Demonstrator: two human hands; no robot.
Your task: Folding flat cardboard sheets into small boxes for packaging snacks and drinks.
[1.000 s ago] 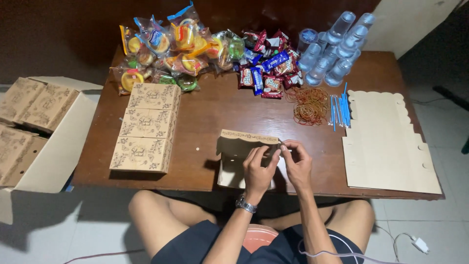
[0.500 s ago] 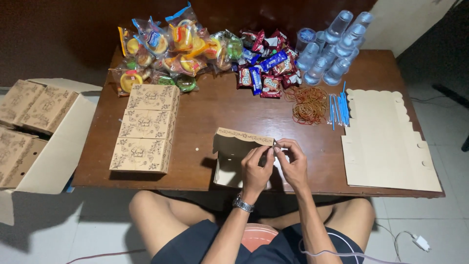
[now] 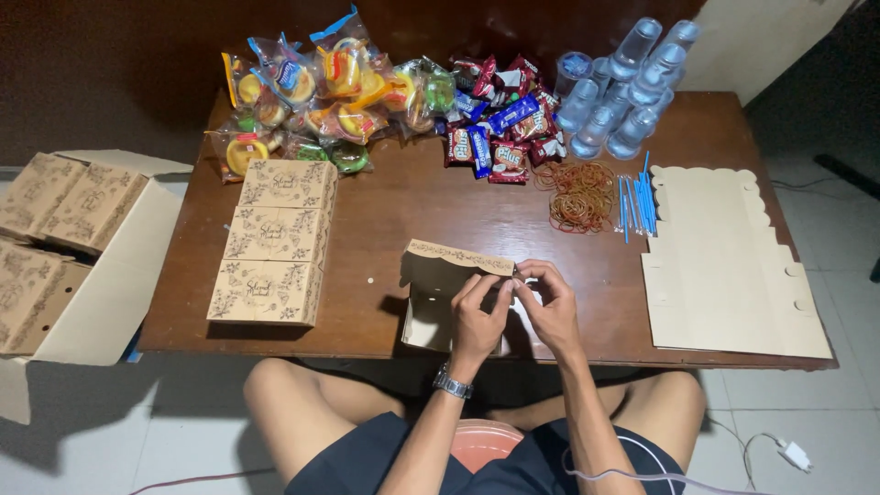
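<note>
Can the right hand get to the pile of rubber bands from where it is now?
Probably yes. The right hand is on the half-folded box, and the rubber bands lie just beyond it on bare table, with nothing between. It is busy pinching the box flap with the left hand, so it must let go first.

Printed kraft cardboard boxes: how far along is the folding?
Done: three closed printed kraft boxes lie in a row on the brown wooden table. In hand: left hand and right hand fold a half-formed box. Left: a stack of flat cardboard blanks.

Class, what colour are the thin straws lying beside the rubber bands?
Blue straws, clearest in the head view.
</note>
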